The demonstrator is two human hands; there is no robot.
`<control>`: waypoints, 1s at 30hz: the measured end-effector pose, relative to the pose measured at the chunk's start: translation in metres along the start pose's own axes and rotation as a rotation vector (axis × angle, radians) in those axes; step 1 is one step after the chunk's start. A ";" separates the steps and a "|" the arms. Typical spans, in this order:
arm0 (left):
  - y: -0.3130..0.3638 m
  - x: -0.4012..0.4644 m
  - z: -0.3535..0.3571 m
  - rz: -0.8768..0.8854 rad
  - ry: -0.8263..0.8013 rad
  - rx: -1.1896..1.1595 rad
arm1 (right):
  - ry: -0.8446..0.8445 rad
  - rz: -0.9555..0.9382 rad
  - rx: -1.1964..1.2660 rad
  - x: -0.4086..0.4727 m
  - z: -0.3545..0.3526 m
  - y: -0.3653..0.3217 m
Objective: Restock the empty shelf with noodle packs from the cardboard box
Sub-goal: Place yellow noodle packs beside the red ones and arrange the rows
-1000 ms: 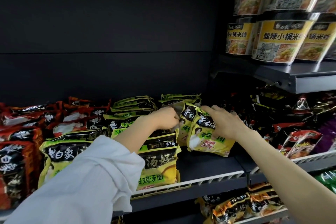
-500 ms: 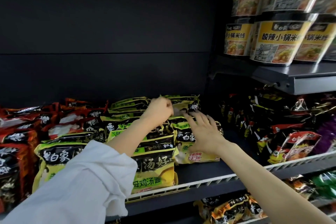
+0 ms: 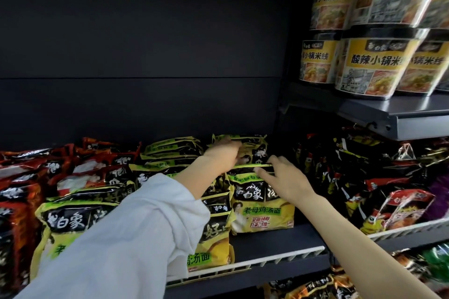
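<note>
Yellow-and-black noodle packs fill the right end of the dark shelf [image 3: 279, 253]. One yellow noodle pack [image 3: 263, 211] stands upright at the front of the last row. My right hand [image 3: 285, 178] is at its top, thumb and fingers pinching the green upper seam just behind it. My left hand [image 3: 224, 153], in a white sleeve, reaches deeper and curls on a rear yellow pack [image 3: 252, 147] against the back wall. Its fingertips are hidden. The cardboard box is out of view.
Red noodle packs [image 3: 80, 172] fill the shelf's left side, more yellow packs [image 3: 73, 221] the middle. Yellow cup noodles [image 3: 379, 65] are stacked on an upper right shelf [image 3: 413, 116]. Dark and red packs [image 3: 388, 192] crowd the neighbouring bay. A white wire rail [image 3: 267, 262] edges the shelf front.
The pack held tilted in both hands a second ago now stands on the shelf. My right hand went from lying flat on its face to its top seam; my left reached further back.
</note>
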State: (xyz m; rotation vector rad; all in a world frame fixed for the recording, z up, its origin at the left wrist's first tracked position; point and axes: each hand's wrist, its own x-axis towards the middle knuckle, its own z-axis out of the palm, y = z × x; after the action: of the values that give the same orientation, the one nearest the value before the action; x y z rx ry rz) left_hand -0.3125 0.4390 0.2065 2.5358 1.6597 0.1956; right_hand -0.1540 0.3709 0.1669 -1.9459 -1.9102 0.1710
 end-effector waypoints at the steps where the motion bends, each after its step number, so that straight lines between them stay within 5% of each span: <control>1: 0.001 0.001 0.000 -0.012 0.018 0.021 | 0.012 -0.007 -0.011 0.001 0.000 -0.001; 10: -0.001 -0.005 0.011 -0.067 0.223 -0.330 | 0.007 -0.018 0.137 0.005 -0.002 0.003; 16: -0.006 -0.009 -0.011 -0.137 -0.068 -0.011 | 0.059 -0.150 -0.030 0.008 0.002 -0.005; 19: -0.014 -0.003 -0.023 -0.144 -0.133 -0.063 | 0.043 -0.207 -0.073 0.009 0.004 -0.013; 25: -0.005 -0.011 -0.015 0.041 0.070 -0.205 | 0.034 -0.195 0.084 0.006 0.002 -0.009; 30: -0.003 -0.012 0.000 -0.032 0.276 -0.432 | 0.031 -0.014 0.153 0.003 0.000 -0.002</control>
State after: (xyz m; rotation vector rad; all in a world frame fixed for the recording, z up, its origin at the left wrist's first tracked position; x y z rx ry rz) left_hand -0.3203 0.4293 0.2049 2.2289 1.5311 0.8357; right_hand -0.1561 0.3738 0.1684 -1.8241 -1.8339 0.2732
